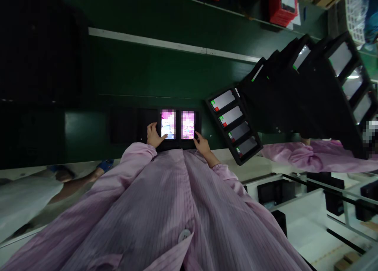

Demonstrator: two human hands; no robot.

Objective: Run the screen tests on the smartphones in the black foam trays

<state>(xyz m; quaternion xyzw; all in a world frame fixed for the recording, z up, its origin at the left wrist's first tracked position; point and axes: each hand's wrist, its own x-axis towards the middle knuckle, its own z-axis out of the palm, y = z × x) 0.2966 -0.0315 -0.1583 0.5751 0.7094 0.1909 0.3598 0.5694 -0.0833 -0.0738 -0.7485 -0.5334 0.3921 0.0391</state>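
Note:
A long black tray with compartments lies in front of me on the green bench. Two phones with lit screens sit in its right part, a left phone and a right phone. My left hand rests beside the left phone, fingers apart, its thumb reaching to the lower edge of that screen. By the right phone's lower right corner is my right hand, fingers apart and touching the tray's side. Neither hand grips anything. The tray's left compartments are dark, and their contents cannot be made out.
To the right, a tilted black tray holds several phones, some screens grey with green and red marks. More black trays stand behind it, near a co-worker's pink sleeve. Red trays are stacked at the far side.

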